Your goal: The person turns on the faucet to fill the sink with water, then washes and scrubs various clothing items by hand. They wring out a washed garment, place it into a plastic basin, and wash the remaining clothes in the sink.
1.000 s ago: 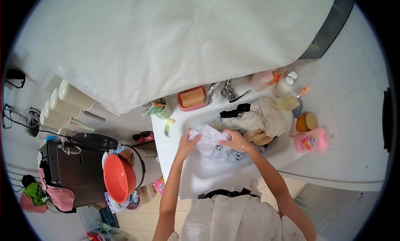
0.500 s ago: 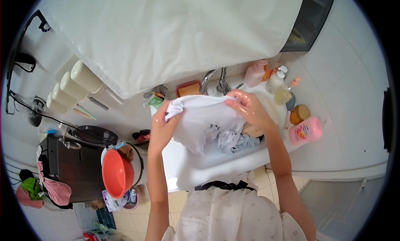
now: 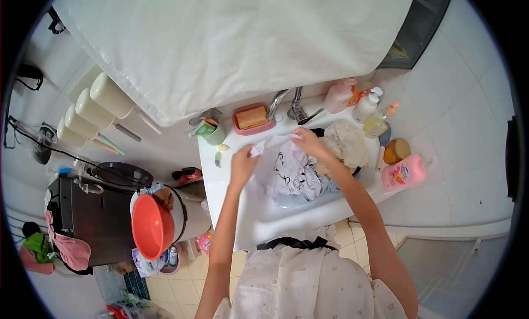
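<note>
Stretched between my two hands is the top edge of a wet white garment with a black line drawing (image 3: 292,167), and its lower part lies in the white sink (image 3: 250,222). My left hand (image 3: 244,163) pinches a bunched corner on the left. Farther right, my right hand (image 3: 309,143) grips the same edge just below the faucet (image 3: 296,107). Against the garment's right side rest other wet clothes, among them a pale blue cloth (image 3: 329,184) partly under my right forearm. A cream lacy cloth (image 3: 346,142) is heaped on the sink's right side.
An orange soap bar sits in a pink dish (image 3: 254,130) beside the faucet. A green cup (image 3: 214,135) stands at the back left. Several bottles, including a pink one (image 3: 404,173), line the right ledge. An orange basin (image 3: 152,226) tops a bucket at left.
Both hands have lowered the white garment into the sink. Its black drawing now faces up in plain view, and the soap dish and cream cloth are less covered.
</note>
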A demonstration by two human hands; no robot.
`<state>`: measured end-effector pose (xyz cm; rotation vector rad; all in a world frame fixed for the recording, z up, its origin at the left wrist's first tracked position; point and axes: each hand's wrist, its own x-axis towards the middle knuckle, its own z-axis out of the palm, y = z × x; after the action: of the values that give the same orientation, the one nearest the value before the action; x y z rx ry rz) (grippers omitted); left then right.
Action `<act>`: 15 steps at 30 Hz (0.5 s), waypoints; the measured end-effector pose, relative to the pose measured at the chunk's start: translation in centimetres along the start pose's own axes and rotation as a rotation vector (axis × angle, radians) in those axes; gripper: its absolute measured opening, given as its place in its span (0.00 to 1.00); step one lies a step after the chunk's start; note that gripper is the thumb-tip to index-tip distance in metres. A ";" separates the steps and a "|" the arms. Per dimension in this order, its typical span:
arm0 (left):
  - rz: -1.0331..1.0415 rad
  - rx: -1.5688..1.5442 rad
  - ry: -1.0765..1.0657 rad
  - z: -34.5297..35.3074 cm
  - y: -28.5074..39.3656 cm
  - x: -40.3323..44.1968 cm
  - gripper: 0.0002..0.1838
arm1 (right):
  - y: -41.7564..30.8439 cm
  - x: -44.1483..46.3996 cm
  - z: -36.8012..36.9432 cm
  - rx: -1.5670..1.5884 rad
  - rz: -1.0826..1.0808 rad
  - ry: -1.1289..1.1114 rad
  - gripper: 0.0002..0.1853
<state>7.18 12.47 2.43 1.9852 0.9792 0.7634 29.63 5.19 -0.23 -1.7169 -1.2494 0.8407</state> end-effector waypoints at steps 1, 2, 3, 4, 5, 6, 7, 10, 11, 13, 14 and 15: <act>-0.004 -0.001 0.002 1.4 -1.3 -0.5 0.11 | 1.2 0.0 0.6 -0.105 -0.019 0.058 0.15; 0.109 0.011 0.040 2.7 -2.3 -1.1 0.09 | 0.9 -0.8 1.0 -0.106 -0.017 0.053 0.15; 0.223 0.022 0.077 3.7 -2.8 -1.8 0.08 | 0.0 -2.1 1.4 -0.351 -0.040 0.064 0.20; 0.218 0.021 0.079 4.4 -2.9 -2.4 0.08 | -0.8 -3.5 1.7 -0.595 -0.064 0.074 0.25; 0.273 0.071 0.049 4.9 -2.9 -3.1 0.08 | -1.3 -4.6 1.7 -0.595 -0.062 0.069 0.25; 0.328 0.120 0.018 5.4 -3.0 -3.8 0.09 | -1.7 -5.7 1.5 -0.659 -0.054 -0.182 0.29; 0.324 0.120 0.017 5.9 -3.2 -4.6 0.09 | -1.6 -6.9 1.5 -0.716 -0.046 -0.434 0.32; -0.084 -0.044 -0.304 7.6 -4.3 -6.6 0.11 | 1.1 -10.8 3.6 -0.836 -0.051 -0.492 0.28; -0.070 0.019 -0.517 8.3 -5.0 -7.2 0.12 | 1.7 -11.7 4.2 -0.894 -0.024 -0.403 0.28; -0.052 0.084 -0.729 10.3 -6.9 -8.7 0.12 | 3.7 -12.0 5.0 -0.953 0.002 -0.311 0.27; 0.021 0.128 -0.680 11.8 -8.3 -9.7 0.15 | 6.0 -11.5 5.4 -0.844 -0.001 -0.231 0.22; 0.091 0.171 -0.628 12.8 -8.8 -10.2 0.18 | 7.2 -11.1 5.6 -0.734 -0.005 -0.155 0.17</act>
<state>8.42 2.61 -13.28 2.2219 0.5917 0.0716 24.54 -5.28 -8.65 -2.2361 -1.8154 0.5419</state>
